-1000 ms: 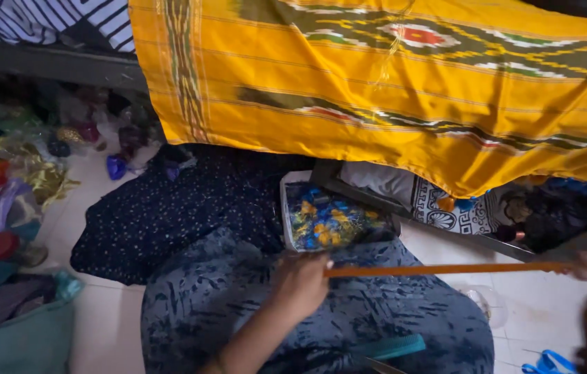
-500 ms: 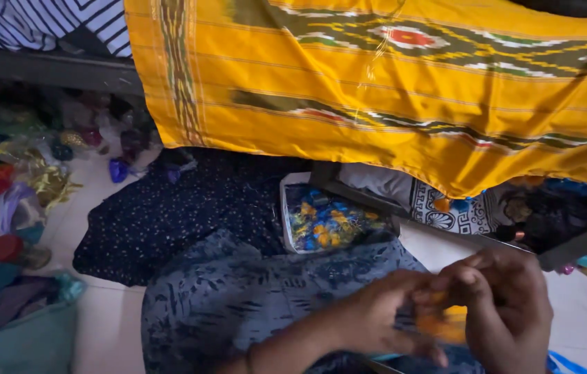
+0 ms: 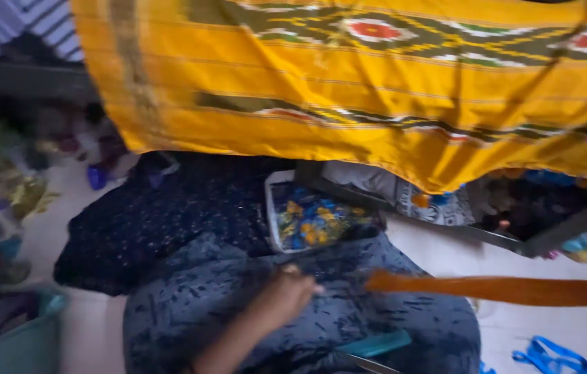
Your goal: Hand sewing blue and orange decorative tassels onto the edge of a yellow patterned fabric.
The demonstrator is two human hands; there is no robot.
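Change: both hands met over the lap 0.5 s ago; now they are apart, and the orange strip (image 3: 515,289) is stretched out again to the right.
Left hand (image 3: 290,294): fingers closed, pinching the strip's left end; blurred.
Right hand: out of view.
Strip: level above the lap, running off the right edge.
Lap: dark blue patterned cloth (image 3: 224,305).
Around: yellow cloth (image 3: 377,90) hangs above; teal tub (image 3: 23,346) lower left.

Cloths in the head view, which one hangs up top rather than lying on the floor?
The yellow cloth with patterned bands hangs across the top. The dark blue dotted cloth lies on the floor, beyond the left hand.
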